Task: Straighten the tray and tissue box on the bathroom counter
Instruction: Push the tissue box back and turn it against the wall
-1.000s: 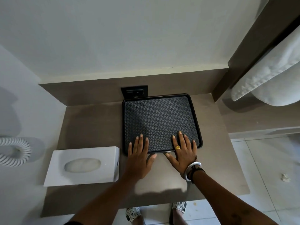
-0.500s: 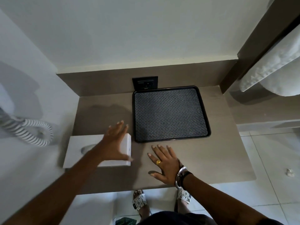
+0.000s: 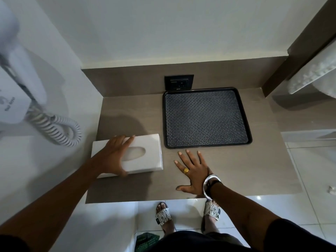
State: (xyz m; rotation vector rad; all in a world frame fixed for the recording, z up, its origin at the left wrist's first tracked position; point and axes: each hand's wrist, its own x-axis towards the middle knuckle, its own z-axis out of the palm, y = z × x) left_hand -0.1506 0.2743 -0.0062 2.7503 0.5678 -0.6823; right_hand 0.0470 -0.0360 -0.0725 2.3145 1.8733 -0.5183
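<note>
A black tray [image 3: 250,124] with a patterned grey mat lies on the brown counter [image 3: 254,170], its far edge against the back wall. A white tissue box [image 3: 152,153] lies flat at the counter's front left. My left hand [image 3: 113,157] lies across the box, fingers over its far edge and thumb at its near side, gripping it. My right hand [image 3: 192,170] rests flat on the counter just in front of the tray, fingers spread, holding nothing.
A black wall socket [image 3: 179,82] sits behind the tray. A white hair dryer with a coiled cord [image 3: 54,128] hangs on the left wall. A white towel [image 3: 312,75] hangs at the right. The counter's front edge runs above my sandalled feet.
Both hands left the tray's near edge. My left hand moved left onto the tissue box and closed around it. My right hand drew back onto the bare counter.
</note>
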